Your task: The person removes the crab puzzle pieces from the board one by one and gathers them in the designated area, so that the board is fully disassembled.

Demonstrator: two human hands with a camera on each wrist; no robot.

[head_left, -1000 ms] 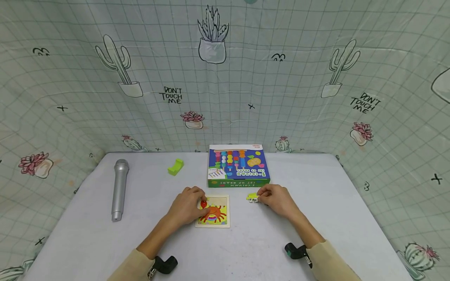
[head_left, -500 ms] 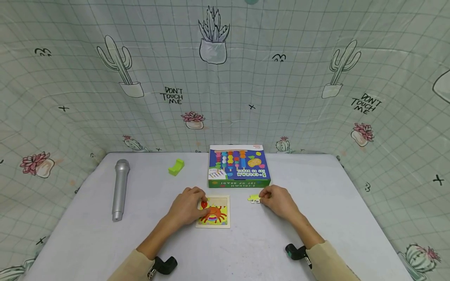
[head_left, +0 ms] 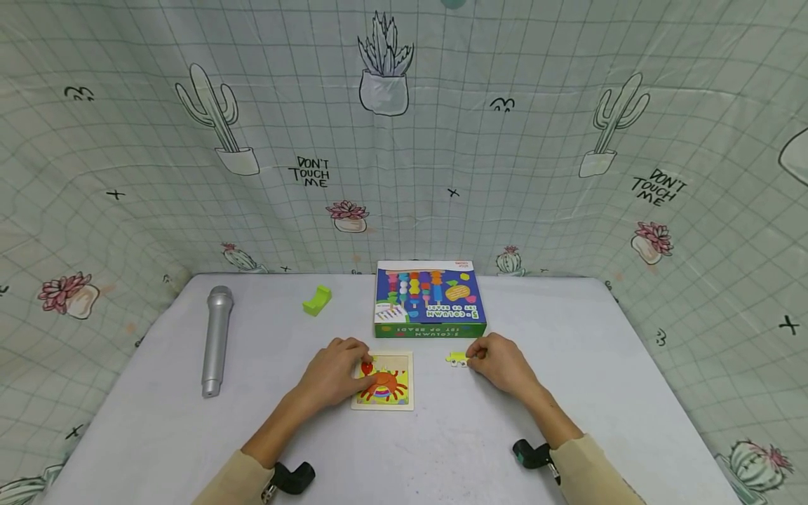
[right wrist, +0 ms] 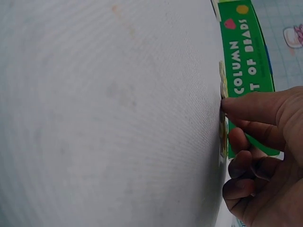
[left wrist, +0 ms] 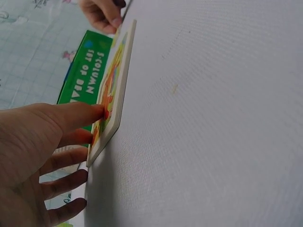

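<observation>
A square wooden crab puzzle (head_left: 391,386) lies on the white table, with bare wood showing along the upper part inside its pale frame. My left hand (head_left: 337,375) rests at its left side. The thumb (left wrist: 92,112) touches the picture, one finger reaches the edge, and the other fingers spread loosely beyond the board. To the right, my right hand (head_left: 501,361) pinches the end of a small yellow-green and white puzzle piece (head_left: 456,359) between thumb and finger. That piece is low at the table surface, partly hidden by the fingertips.
A bead-set box (head_left: 429,298) stands just behind the puzzle and the piece. Farther left are a bright green curved block (head_left: 317,300) and a silver microphone (head_left: 217,344). A patterned cloth (head_left: 404,175) hangs behind the white table (head_left: 410,456).
The puzzle piece in the right fingers has shifted very slightly right and toward the near edge, lying flatter. My left hand stays on the crab puzzle.
</observation>
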